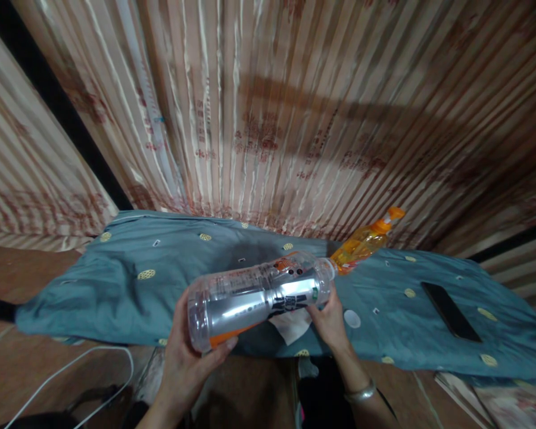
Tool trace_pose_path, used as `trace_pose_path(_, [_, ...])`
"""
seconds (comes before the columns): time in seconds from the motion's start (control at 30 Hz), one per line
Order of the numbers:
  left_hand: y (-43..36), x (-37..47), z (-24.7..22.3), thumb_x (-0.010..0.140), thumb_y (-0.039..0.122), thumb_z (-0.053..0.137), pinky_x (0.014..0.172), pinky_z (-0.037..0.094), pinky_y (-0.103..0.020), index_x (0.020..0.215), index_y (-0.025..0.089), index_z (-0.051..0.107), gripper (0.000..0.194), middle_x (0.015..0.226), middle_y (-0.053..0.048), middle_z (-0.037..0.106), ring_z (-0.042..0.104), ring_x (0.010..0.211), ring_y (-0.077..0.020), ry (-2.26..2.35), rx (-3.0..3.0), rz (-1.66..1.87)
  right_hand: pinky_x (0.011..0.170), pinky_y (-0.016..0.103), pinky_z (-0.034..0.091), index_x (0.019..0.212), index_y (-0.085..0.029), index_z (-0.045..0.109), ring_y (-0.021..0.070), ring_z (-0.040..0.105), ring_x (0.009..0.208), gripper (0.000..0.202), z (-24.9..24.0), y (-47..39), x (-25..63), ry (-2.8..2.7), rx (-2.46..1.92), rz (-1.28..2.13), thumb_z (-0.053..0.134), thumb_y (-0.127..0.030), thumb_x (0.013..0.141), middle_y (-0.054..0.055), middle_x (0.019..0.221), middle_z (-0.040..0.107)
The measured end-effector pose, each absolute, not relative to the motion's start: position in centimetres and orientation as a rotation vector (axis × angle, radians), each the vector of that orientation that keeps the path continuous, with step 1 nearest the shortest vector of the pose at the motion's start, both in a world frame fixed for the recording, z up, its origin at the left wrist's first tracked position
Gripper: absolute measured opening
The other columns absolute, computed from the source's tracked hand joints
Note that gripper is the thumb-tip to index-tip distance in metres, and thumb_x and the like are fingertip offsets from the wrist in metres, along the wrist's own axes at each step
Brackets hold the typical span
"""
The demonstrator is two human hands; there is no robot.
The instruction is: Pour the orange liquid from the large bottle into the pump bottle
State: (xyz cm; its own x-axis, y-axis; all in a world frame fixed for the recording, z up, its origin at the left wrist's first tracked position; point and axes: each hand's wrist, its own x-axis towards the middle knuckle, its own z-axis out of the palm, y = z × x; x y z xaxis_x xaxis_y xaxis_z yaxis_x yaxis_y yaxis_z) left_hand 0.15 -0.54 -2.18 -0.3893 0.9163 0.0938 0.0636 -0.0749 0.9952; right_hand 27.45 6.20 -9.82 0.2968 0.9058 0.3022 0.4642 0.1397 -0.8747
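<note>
A large clear plastic bottle (259, 298) with a silver and orange label lies nearly sideways in the air between my hands. Its base end is gripped by my left hand (190, 351), thumb along the underside. My right hand (330, 319) holds it near the neck, which points right. Just beyond the neck an orange pump bottle (360, 247) with yellow-orange liquid stands on the blue-green cloth (161, 298). A white piece of paper (291, 325) lies below the big bottle, and a white round disc (352, 319) sits right of my right hand.
A black phone (451, 311) lies on the cloth at the right. Pleated patterned curtains (259, 131) hang behind the cloth-covered surface. A white cable (93, 348) loops at the lower left, and dark poles (62, 107) flank the scene.
</note>
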Motion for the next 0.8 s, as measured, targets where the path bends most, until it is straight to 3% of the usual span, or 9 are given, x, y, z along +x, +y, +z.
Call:
trace_pose_path(0.27, [-0.5,0.22,-2.1,0.059,0.054,0.094,0.108,0.056,-0.052,0.14,0.021,0.057,0.095,0.132,-0.013,0.073,0.071,0.123,-0.0369,1.505,1.103,1.555,0.088,0.043,0.062,0.134,-0.018,0.06,0.0332,0.078,0.102,0.067,-9.97,6.26,27.43,-1.328,-1.483,0.504,0.074,-0.048,0.076,0.014,0.114,0.082])
trace_pose_path(0.57, [-0.51,0.22,-2.0,0.061,0.05,0.093,0.109,0.055,-0.046,0.141,0.022,0.055,0.093,0.134,-0.012,0.072,0.07,0.125,-0.0335,1.499,1.093,1.543,0.089,0.045,0.061,0.135,-0.016,0.06,0.0356,0.077,0.105,0.074,-10.07,6.28,27.62,-1.325,-1.507,0.505,0.075,-0.055,0.073,0.016,0.116,0.081])
trace_pose_path(0.8, [-0.55,0.13,-2.01,0.062,0.053,0.092,0.105,0.057,-0.045,0.14,0.023,0.056,0.091,0.131,-0.011,0.072,0.071,0.122,-0.0334,1.502,1.128,1.532,0.089,0.044,0.062,0.135,-0.018,0.06,0.0342,0.078,0.101,0.071,-9.9,6.23,27.51,-1.333,-1.47,0.518,0.074,-0.051,0.074,0.014,0.113,0.082])
